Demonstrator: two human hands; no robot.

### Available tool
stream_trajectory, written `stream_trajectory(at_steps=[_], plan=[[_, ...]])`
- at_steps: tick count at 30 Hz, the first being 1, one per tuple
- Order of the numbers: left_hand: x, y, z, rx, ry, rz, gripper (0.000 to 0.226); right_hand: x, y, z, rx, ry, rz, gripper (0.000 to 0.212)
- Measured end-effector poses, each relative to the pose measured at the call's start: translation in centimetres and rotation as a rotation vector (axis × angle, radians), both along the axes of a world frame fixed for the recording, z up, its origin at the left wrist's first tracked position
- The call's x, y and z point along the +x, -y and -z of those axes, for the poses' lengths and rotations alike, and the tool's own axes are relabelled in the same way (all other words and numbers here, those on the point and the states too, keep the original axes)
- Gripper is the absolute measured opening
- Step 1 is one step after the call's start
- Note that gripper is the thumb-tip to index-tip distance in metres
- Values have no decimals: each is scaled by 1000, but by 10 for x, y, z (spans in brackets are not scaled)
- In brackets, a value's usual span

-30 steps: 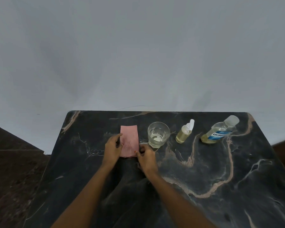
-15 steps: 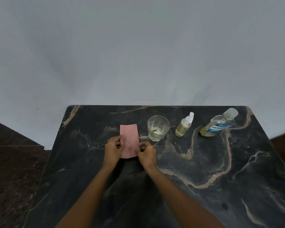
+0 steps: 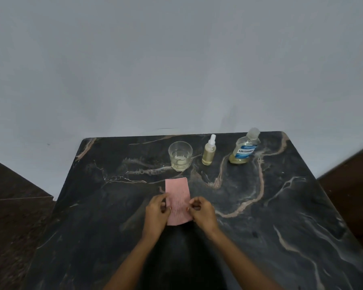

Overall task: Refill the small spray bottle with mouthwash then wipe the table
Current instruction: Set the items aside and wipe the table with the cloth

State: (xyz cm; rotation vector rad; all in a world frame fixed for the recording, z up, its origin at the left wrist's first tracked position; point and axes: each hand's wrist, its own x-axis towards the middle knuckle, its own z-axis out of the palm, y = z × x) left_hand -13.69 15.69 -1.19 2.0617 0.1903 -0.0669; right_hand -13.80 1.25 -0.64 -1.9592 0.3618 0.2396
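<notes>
Seemingly done refilling spray bottle [image 3: 209, 152]; pinching cloth [image 3: 177, 198] edges with left grip [image 3: 155, 216], right grip [image 3: 202, 213]; yet to wipe tabletop [image 3: 281, 216].

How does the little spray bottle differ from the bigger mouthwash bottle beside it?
The spray bottle is slimmer and unlabelled, with a white nozzle on top. The mouthwash bottle is broader, carries a blue label and has a clear cap. Both hold yellowish liquid.
</notes>
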Motion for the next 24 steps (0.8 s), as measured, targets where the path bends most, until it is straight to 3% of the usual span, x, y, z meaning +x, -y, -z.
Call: stream_trajectory(at_steps=[4, 11, 24], plan=[[-30, 35, 0, -16, -3, 46, 42, -37, 36, -3, 2, 40, 16, 30], [-78, 98, 10, -5, -72, 173, 45, -93, 94, 9, -119, 52, 115, 8], [-112, 144, 29, 105, -102, 396, 39, -142, 144, 23, -290, 34, 83, 12]])
